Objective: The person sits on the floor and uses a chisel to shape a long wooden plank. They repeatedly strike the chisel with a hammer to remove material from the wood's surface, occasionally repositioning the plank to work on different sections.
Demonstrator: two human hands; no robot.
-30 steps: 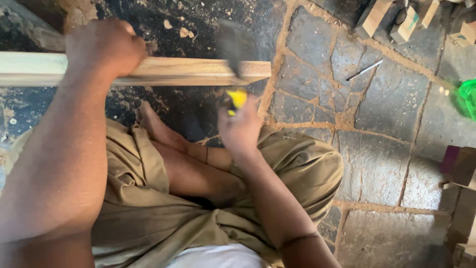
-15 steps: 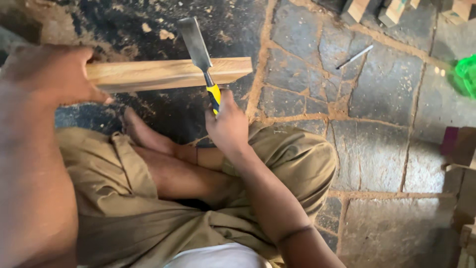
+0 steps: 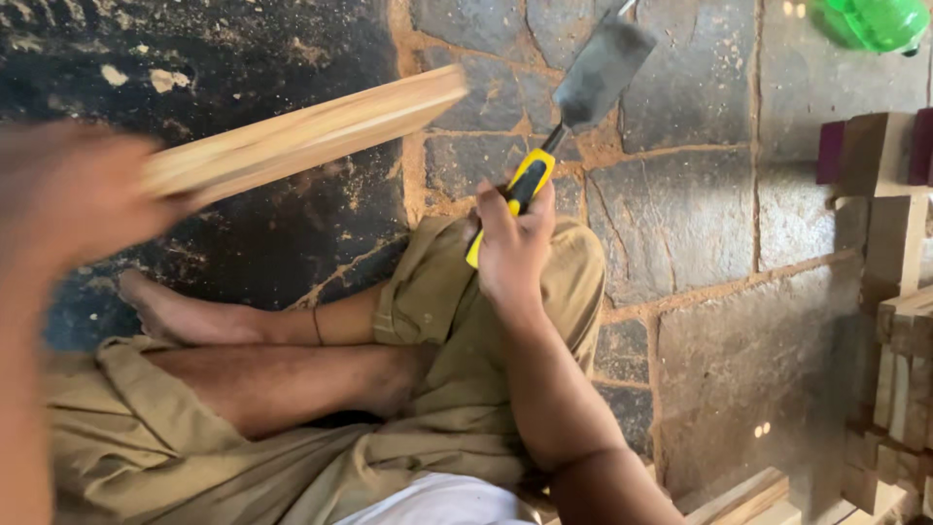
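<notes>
Wooden strip (image 3: pixel 301 136) gripped in the blurred left hand (image 3: pixel 73 199); right hand (image 3: pixel 515 248) clamps a yellow-handled chisel (image 3: pixel 569 117) above the stone floor (image 3: pixel 719 194).

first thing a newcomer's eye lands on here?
Most likely the yellow-handled chisel, gripped in the right hand at centre frame with its broad grey blade pointing up toward the stone floor. Next, the pale wooden plank held by the blurred left hand at upper left, slanting over the dark patch of floor. Below both, the person's crossed bare legs fill the lower frame.
</notes>
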